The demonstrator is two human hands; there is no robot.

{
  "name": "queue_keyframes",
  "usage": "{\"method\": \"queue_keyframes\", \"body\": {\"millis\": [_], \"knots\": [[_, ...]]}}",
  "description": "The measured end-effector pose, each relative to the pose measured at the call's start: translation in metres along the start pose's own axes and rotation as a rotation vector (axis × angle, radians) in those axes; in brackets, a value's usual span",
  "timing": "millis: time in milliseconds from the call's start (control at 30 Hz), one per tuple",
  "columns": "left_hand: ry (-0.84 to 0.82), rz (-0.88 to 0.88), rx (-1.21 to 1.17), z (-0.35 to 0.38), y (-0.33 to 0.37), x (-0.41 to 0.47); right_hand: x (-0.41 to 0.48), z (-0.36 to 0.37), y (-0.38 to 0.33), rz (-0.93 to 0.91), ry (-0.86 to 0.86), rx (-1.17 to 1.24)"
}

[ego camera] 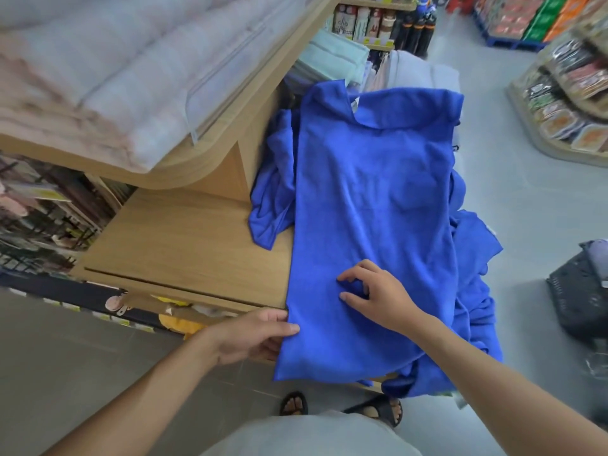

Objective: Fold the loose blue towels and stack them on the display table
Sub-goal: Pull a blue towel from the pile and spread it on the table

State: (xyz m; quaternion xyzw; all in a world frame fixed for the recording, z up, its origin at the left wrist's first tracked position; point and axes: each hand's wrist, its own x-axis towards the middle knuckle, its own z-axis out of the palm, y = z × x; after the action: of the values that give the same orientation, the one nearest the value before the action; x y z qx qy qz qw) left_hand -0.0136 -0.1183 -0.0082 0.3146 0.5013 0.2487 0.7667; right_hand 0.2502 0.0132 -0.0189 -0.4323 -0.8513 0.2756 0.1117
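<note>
Orientation: long royal-blue microfibre towel extends away from both grips; my left hand pinches its near edge, my right hand bunches cloth just beside.

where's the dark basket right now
In the head view the dark basket stands on the floor at the far right edge, just right of the spread blue towel and the loose blue towels hanging off the display table.
</note>
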Motion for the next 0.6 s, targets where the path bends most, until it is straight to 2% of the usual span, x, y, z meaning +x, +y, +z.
{"method": "queue_keyframes", "body": {"millis": [100, 200, 300, 367, 400, 500, 533, 600], "knots": [[0.075, -0.025, -0.212, 0.013, 0.021, 0.008, -0.002, -0.008, -0.017, 0.050, 0.017, 0.314], [0.138, -0.002, -0.402, 0.022, 0.040, 0.022, -0.015, -0.011, -0.041, -0.057, 0.051, 0.498], [0.201, 0.014, -0.547, 0.032, 0.052, 0.034, -0.026, -0.006, -0.054, -0.085, 0.014, 0.309], [0.154, 0.036, -0.600, 0.035, 0.063, 0.038, -0.023, -0.001, -0.056, -0.035, 0.082, 0.179], [0.101, 0.053, -0.606, 0.034, 0.068, 0.037, -0.021, 0.002, -0.055, -0.011, 0.124, 0.196], [0.022, 0.067, -0.439, 0.021, 0.095, 0.042, -0.008, 0.001, -0.044, 0.152, 0.277, 0.451], [0.055, 0.068, -0.265, 0.014, 0.105, 0.044, -0.004, 0.000, -0.040, 0.212, 0.311, 0.536], [0.230, 0.119, 0.166, 0.005, 0.126, 0.050, 0.002, -0.003, -0.033, 0.303, 0.356, 0.676]]}}
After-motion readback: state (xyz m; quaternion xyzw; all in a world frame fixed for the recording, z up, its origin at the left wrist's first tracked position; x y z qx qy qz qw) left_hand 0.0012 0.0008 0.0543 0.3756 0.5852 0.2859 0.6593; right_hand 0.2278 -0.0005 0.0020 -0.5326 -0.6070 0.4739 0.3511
